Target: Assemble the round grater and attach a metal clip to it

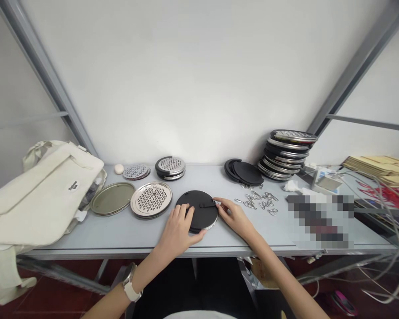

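Observation:
A round black plastic disc (196,201) with a short slot lies in front of me, and a silvery rim shows beneath its right side. My left hand (179,225) presses its fingertips on top of the disc, with the thumb at the front edge. At the disc's right edge my right hand (232,215) pinches a small metal clip (214,202) by the slot; the fingers partly hide it. Several loose metal clips (266,201) are scattered to the right. To the left are a round metal grater plate (152,199) and a plain round metal plate (113,198).
Further back are a small grater stack (170,166), perforated discs (136,171) and black round parts (248,173). A tall stack of graters (286,153) stands back right. A cream bag (43,195) covers the left end; cables (382,195) hang at the right.

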The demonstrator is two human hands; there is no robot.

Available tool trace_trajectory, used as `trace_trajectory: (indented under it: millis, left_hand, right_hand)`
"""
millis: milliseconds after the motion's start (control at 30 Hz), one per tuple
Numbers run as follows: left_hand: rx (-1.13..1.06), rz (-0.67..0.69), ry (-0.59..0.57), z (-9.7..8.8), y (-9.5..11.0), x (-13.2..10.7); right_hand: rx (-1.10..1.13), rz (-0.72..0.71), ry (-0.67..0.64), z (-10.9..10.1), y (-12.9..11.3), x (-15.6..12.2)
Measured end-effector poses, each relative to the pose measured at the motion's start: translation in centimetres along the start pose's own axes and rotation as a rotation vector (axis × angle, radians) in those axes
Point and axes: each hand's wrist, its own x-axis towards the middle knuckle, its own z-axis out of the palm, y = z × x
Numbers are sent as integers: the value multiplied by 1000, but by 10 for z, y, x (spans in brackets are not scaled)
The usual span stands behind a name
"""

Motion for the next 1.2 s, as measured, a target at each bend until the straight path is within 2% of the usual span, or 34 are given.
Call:
trace_trajectory:
  millis: [333, 533, 1200]
  left_hand:
    - [11, 3, -1, -2, 1, 0]
    - [17, 8, 14, -3, 2, 1]
    - [13, 7, 6, -3, 1, 1]
  right_hand:
    - [17, -64, 20, 1, 1, 3]
    - [38, -11, -24, -1, -1, 1]
    - [-17, 16, -37, 0, -4, 0]
